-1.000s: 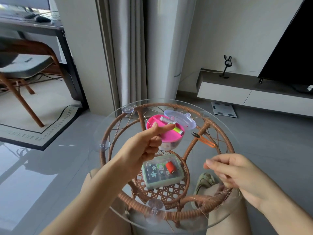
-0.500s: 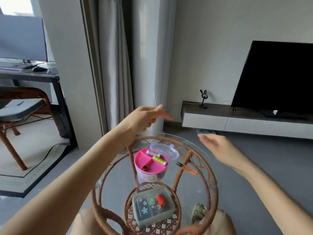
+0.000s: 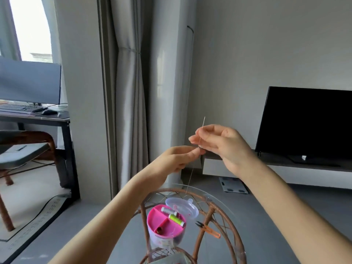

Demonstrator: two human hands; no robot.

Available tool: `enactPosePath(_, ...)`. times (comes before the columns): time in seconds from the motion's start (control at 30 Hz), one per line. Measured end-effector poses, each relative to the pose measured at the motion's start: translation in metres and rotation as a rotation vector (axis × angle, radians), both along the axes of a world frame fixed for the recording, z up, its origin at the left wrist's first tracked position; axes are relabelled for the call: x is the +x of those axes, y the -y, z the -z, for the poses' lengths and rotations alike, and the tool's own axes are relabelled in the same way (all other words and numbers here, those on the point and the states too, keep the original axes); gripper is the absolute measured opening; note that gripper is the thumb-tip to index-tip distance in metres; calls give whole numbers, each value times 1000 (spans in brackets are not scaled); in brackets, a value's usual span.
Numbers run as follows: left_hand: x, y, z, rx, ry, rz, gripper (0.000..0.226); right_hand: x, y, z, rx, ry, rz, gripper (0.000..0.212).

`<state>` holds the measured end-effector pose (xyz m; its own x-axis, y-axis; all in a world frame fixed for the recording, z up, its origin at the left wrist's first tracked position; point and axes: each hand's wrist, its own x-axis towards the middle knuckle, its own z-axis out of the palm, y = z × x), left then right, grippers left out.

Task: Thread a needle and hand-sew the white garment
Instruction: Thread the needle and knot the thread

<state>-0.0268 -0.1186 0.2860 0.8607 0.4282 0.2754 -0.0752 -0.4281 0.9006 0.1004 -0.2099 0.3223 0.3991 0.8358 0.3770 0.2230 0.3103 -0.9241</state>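
1. While left hand (image 3: 177, 159) pinches the needle (image 3: 202, 130) base above the pink box (image 3: 165, 223), right hand (image 3: 222, 143) fingertips pinch together beside the shaft — on what, unclear.
2. Threading step — next: thread (image 3: 190, 178) steered into eye. Garment unseen.

Grey curtain (image 3: 129, 103), black television (image 3: 306, 122), desk (image 3: 38, 117)

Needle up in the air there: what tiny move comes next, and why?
Probably lift the thread to the top of the needle. The left hand pinches its lower end, thread dangles below, and the right hand is at the shaft.
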Motion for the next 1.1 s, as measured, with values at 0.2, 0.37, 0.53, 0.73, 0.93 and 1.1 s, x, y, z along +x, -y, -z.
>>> enactPosePath(0.2,14,-25,39,-191,155,-56,28,22,5,-40,42,-112,-52,9)
enactPosePath(0.37,29,-30,53,-266,196,-145,24,30,8,-54,66,-130,-63,10)
enactPosePath(0.53,36,-33,62,-315,220,-185,24,32,7,-64,78,-117,-65,12)
enactPosePath(0.73,39,-35,67,-327,226,-217,24,34,6,-72,72,-100,-67,12)
enactPosePath(0.93,37,-31,79,-378,237,-130,23,33,3,-70,69,-127,-80,13)
enactPosePath(1.1,37,-29,91,-394,236,38,24,30,-1,-69,65,-163,-103,13)
